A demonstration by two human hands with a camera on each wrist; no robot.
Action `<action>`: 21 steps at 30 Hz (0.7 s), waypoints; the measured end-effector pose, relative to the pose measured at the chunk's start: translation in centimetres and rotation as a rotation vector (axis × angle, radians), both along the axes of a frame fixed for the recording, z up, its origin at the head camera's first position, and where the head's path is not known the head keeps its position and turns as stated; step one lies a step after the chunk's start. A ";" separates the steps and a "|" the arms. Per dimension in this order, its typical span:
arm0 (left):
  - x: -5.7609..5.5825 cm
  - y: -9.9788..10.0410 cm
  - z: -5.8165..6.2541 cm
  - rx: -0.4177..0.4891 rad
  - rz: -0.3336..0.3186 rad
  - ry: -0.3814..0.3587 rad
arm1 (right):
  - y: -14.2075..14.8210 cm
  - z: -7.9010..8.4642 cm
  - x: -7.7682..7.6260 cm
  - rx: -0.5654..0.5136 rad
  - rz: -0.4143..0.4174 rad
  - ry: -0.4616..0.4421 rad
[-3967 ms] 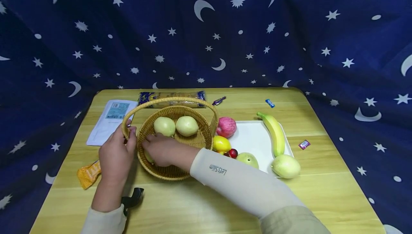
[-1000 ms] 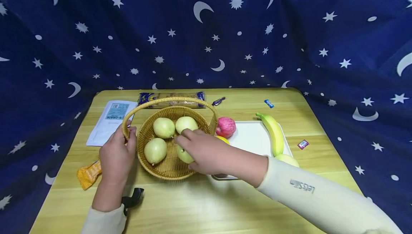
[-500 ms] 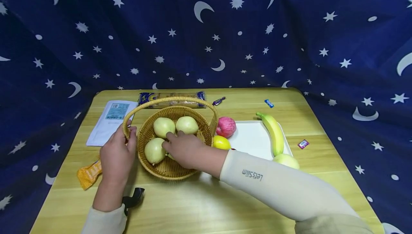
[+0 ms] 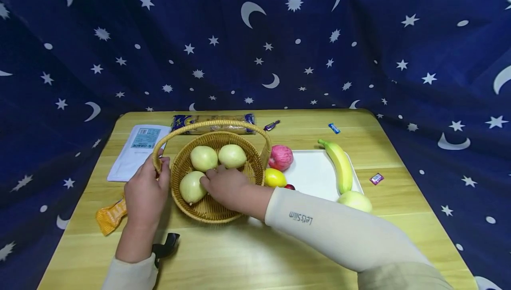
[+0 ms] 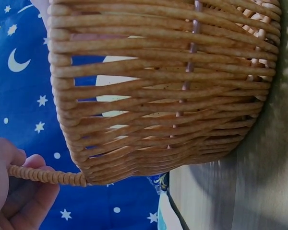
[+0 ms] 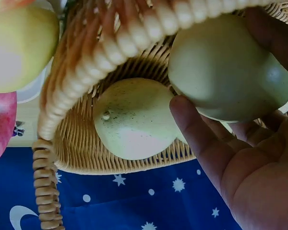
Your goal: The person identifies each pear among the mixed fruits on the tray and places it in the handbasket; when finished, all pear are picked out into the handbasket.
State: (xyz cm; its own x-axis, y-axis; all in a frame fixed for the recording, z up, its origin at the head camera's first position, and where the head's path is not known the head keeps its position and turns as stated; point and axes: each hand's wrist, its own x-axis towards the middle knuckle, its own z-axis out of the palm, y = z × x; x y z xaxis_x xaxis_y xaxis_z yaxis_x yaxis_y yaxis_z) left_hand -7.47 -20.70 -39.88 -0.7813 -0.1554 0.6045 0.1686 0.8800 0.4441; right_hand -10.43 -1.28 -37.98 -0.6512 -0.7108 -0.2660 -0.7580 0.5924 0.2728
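My left hand (image 4: 146,192) grips the left side of the handle (image 5: 45,176) of a round wicker basket (image 4: 178,205), with fingers curled about it in the left wrist view. My right hand (image 4: 228,188) reaches down inside the basket and holds a pale green pear (image 6: 230,72) between thumb and fingers; the head view hides that pear beneath the hand. Three other pears lie in the basket: a left rear pear (image 4: 204,158), a right rear pear (image 4: 232,156) and a front pear (image 4: 192,187), which the right fingertips overlap.
Right of the basket, a white tray (image 4: 309,170) bears a banana (image 4: 339,166), a pear (image 4: 355,201), a lemon (image 4: 275,178) and a pink apple (image 4: 281,157). Behind lies a long food packet (image 4: 213,119); a white pouch (image 4: 137,152) and orange packet (image 4: 111,217) lie left. Small wrapped candies (image 4: 377,178) are scattered.
Four seconds ago the right hand was at the front left pear. It has since brought another pear from the tray over the basket's right rim and down inside. The left hand stays on the handle.
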 end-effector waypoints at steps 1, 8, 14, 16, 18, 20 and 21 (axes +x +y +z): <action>0.0 0.0 0.0 0.001 0.001 -0.003 | -0.1 -0.1 0.0 0.008 0.007 0.009; -0.2 -0.1 0.1 0.011 0.005 -0.025 | -0.3 -0.4 -0.6 0.014 -0.004 0.041; -0.1 -0.1 0.2 0.009 -0.003 -0.003 | -0.1 -0.3 -0.7 -0.003 -0.005 0.036; -0.1 -0.1 0.2 0.009 -0.004 -0.002 | 0.1 -0.1 -0.6 -0.034 -0.023 0.015; -0.1 -0.1 0.1 0.006 -0.002 -0.006 | 0.4 0.3 -0.4 -0.084 -0.033 -0.002; 0.0 0.0 0.1 0.009 0.001 -0.013 | 0.9 0.9 -0.1 -0.123 -0.022 -0.009; 0.0 0.0 0.1 0.008 0.002 -0.015 | 1.3 1.4 0.1 -0.133 -0.005 0.001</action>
